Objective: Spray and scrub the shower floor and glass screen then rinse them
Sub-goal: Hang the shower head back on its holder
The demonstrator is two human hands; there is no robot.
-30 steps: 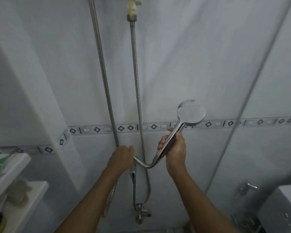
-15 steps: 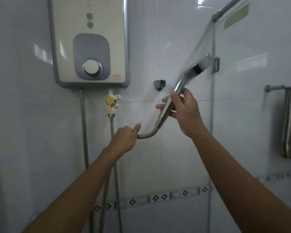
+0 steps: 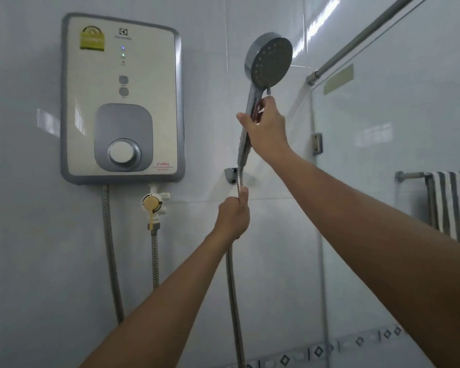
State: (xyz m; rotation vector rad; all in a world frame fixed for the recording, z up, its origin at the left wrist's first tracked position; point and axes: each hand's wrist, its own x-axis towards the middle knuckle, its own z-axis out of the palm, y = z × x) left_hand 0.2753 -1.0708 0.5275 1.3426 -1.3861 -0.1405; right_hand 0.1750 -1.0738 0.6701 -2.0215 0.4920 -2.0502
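From the head camera, the right hand wraps its fingers and thumb around the chrome handle of the shower head. It holds it upright against the white tiled wall, the round spray face turned toward the camera and a little to the right. Below it, the left hand is closed around the metal hose, thumb pressed on top, just under the handle's end. The small wall bracket sits behind the hose, between the two hands, and is partly covered by it. Left of the hands hangs the water heater, two small lights lit, with a yellow-handled valve beneath it. To the right stands the glass screen, braced by a slanting metal bar; the right forearm crosses in front of its lower part. Seen through the glass, a striped towel hangs on a rail.
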